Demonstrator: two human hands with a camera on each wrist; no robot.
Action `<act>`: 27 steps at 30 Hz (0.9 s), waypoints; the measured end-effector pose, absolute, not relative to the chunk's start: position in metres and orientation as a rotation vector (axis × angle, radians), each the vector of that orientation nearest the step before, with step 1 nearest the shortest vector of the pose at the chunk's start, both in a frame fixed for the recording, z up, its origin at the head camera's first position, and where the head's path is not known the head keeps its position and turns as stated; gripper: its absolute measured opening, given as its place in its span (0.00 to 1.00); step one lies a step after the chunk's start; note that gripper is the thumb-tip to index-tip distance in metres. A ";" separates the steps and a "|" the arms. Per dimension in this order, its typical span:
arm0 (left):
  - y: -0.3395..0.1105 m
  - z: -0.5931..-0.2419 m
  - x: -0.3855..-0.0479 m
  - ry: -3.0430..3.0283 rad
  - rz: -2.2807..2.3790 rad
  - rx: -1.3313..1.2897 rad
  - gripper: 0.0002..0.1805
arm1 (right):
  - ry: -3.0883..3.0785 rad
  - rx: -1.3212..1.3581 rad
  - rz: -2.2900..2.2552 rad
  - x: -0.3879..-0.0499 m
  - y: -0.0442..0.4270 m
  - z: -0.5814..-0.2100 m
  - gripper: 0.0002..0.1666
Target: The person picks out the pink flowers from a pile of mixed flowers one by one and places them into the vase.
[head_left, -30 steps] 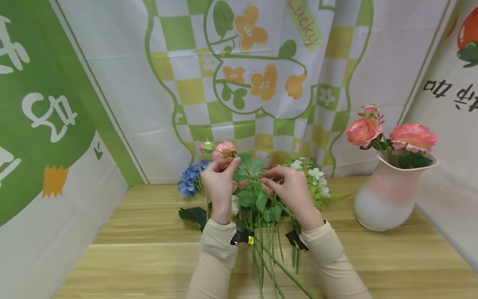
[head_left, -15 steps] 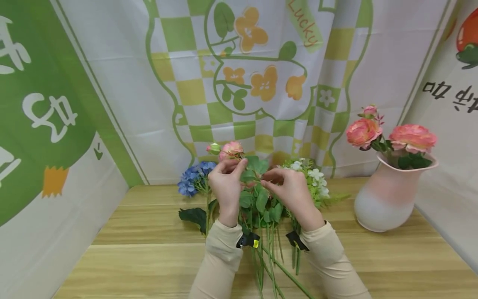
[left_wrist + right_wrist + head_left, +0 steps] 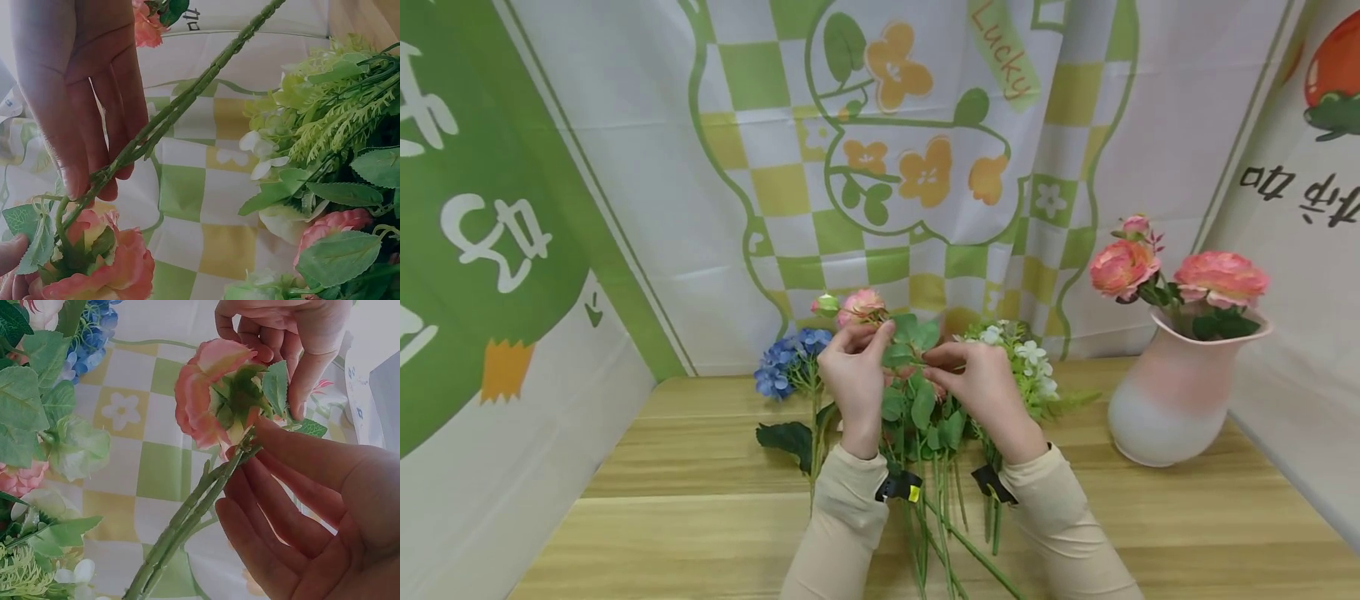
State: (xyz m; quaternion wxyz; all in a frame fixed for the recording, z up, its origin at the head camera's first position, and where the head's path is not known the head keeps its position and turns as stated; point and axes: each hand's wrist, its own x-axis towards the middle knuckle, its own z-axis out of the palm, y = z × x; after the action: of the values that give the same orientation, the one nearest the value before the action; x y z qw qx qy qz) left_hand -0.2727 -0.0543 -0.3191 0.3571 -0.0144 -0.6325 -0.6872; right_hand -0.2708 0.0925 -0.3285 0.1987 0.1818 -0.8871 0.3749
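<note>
In the head view my left hand (image 3: 859,379) pinches the leafy stem near a pink flower (image 3: 859,307) that carries a green bud (image 3: 826,304). My right hand (image 3: 981,392) pinches the same piece close by, with green leaves (image 3: 913,333) between the hands. In the right wrist view the thumb and fingers of my right hand (image 3: 300,506) hold the green stem (image 3: 187,519) just under a pink bloom (image 3: 209,394). There my left hand (image 3: 290,337) is at a leaf (image 3: 275,387). The left wrist view shows only a thumb and fingertips of my left hand (image 3: 11,253) at the edge.
Blue flowers (image 3: 786,362) lie left of the hands and white flowers (image 3: 1033,358) right of them on the wooden table (image 3: 700,517). Long green stems (image 3: 947,533) run toward the front. A pink and white vase (image 3: 1180,400) holding pink flowers stands at the right, before a printed curtain.
My left hand has shifted to the right with the pink flower and bud, closer to my right hand. My right hand has stayed almost in place. The head view has tilted slightly.
</note>
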 end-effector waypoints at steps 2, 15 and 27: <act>-0.053 -0.313 -0.267 -1.631 -1.765 -0.036 0.11 | -2.481 0.512 1.035 -0.272 0.092 -0.328 0.09; -0.048 -0.314 -0.263 -1.623 -1.778 -0.066 0.11 | -2.461 0.553 1.033 -0.274 0.095 -0.329 0.07; -0.046 -0.321 -0.270 -1.628 -1.714 -0.052 0.10 | -2.459 0.546 0.980 -0.274 0.094 -0.331 0.07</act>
State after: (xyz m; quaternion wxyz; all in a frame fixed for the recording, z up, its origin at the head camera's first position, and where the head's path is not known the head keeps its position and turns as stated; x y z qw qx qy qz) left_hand -0.2703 -0.0457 -0.3207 0.3787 -0.0203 -0.6372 -0.6710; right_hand -0.2745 0.0939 -0.3310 0.2176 0.1970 -0.8880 0.3539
